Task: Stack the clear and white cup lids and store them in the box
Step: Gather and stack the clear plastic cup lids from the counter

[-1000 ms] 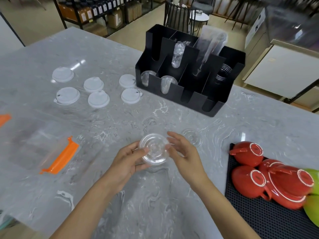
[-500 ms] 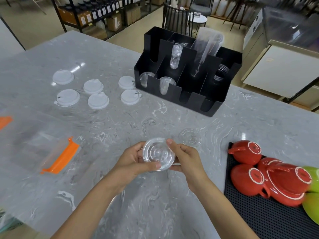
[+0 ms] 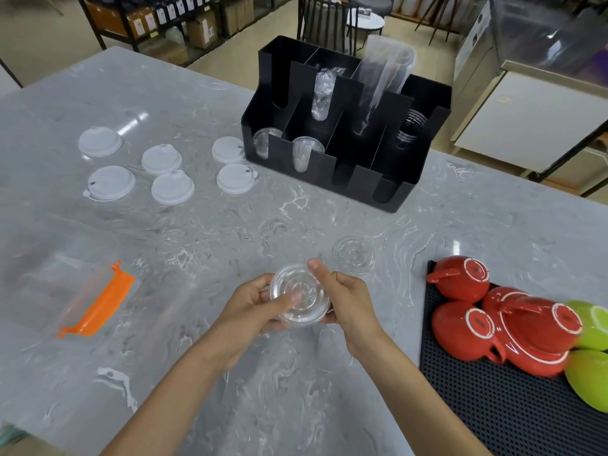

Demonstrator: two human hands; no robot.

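A stack of clear lids (image 3: 304, 291) is held above the grey marble table (image 3: 296, 218), gripped from both sides. My left hand (image 3: 251, 306) has its thumb across the top of the stack. My right hand (image 3: 348, 299) pinches the stack's right rim. One more clear lid (image 3: 354, 255) lies flat on the table just beyond my right hand. Several white lids (image 3: 172, 189) lie spread at the far left. The black divided box (image 3: 391, 194) stands at the back centre, with clear cups and lids in some of its slots.
A black mat (image 3: 493, 406) at the right carries red cups (image 3: 460, 327), a red pot and green bowls (image 3: 589, 380). A clear bag with an orange strip (image 3: 98, 301) lies at the left. Beyond the table are shelves, chairs and a counter.
The clear lid stack has stayed between both hands while they tightened onto it; my left thumb now lies over its top. The view shifted slightly.
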